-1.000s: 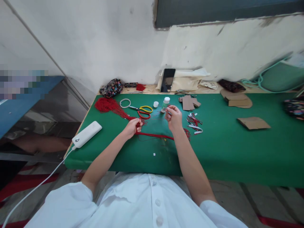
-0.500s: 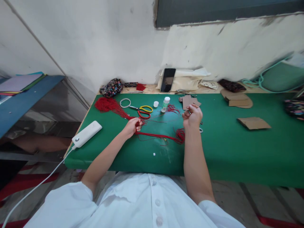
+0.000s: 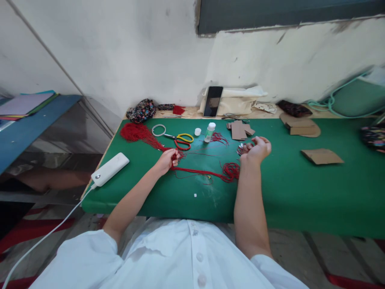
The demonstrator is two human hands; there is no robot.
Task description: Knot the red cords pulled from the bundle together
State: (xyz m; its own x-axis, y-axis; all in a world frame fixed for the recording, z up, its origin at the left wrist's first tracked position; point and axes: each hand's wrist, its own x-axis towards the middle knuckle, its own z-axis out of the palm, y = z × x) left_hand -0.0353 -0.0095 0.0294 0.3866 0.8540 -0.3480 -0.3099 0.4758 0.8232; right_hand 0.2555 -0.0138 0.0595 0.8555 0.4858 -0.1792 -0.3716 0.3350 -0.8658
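Head view: I see the left hand pinching red thread, whose long axis runs rightward along the green table to beside the right forearm. Well apart, the right hand is at the scraps; I can't tell its grip.

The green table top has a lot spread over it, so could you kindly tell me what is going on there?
A person's left hand grips red threads over the green table top. The right hand is at a small pile of red and white scraps; whether it holds any is hard to tell. Scissors and a small bottle are on the table top beyond the threads, in neither hand.
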